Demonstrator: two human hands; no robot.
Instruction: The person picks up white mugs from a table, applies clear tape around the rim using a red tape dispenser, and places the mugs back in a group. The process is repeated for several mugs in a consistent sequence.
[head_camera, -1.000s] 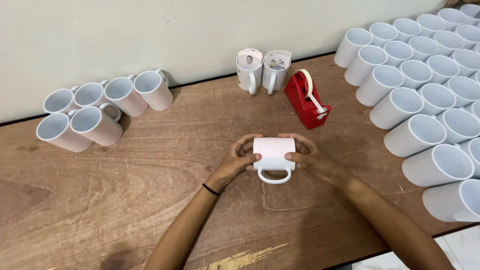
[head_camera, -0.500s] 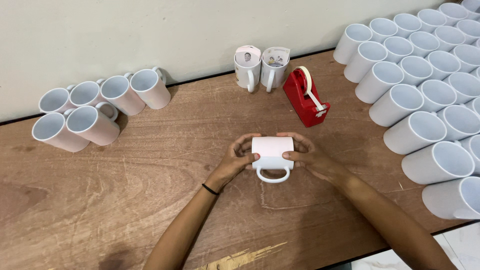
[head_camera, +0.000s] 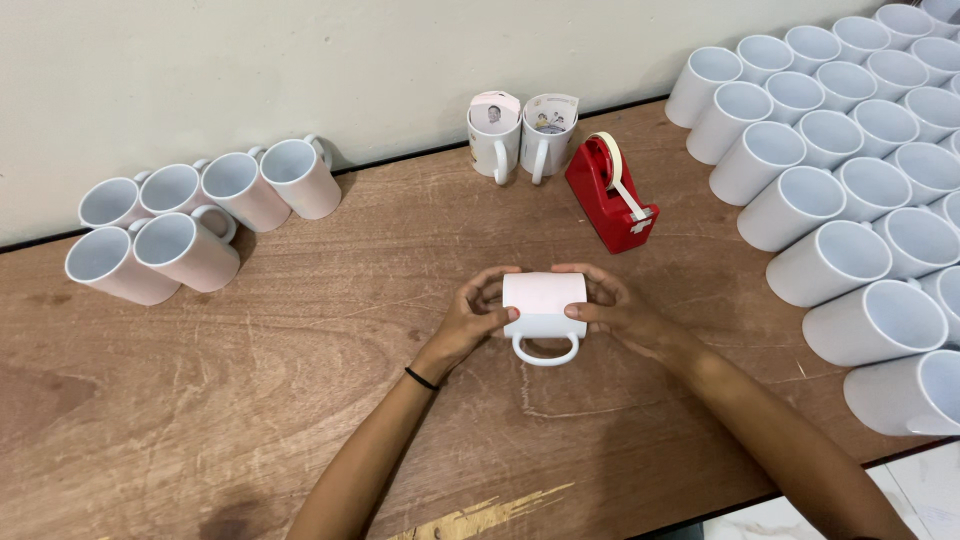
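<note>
both hands meet at the middle of the brown wooden tabletop (head_camera: 300, 400). left hand (head_camera: 478, 318) and right hand (head_camera: 612, 312) clasp opposite ends of a white ceramic mug lying on its side (head_camera: 543, 312), handle pointing toward the person. a pale sheet of paper (head_camera: 545, 292) is wrapped around the mug's upper side, and fingers of both hands press on its edges. thin black band (head_camera: 421, 378) on the left wrist.

behind the mug, near the wall: two upright white mugs with printed paper wrapped round them (head_camera: 521, 138), standing side by side, paper rising above their rims; what is inside cannot be told. just to their right, a red tape dispenser with a roll of cream tape (head_camera: 611, 190).

far left: six plain white mugs lying tilted in a cluster (head_camera: 190, 222), mouths facing the camera, interiors showing bare white.

right side: a large block of plain white mugs in rows (head_camera: 850, 170), tilted, mouths up and toward the camera, packed touching one another, interiors bare where visible. the block runs off the right edge of the view.
</note>
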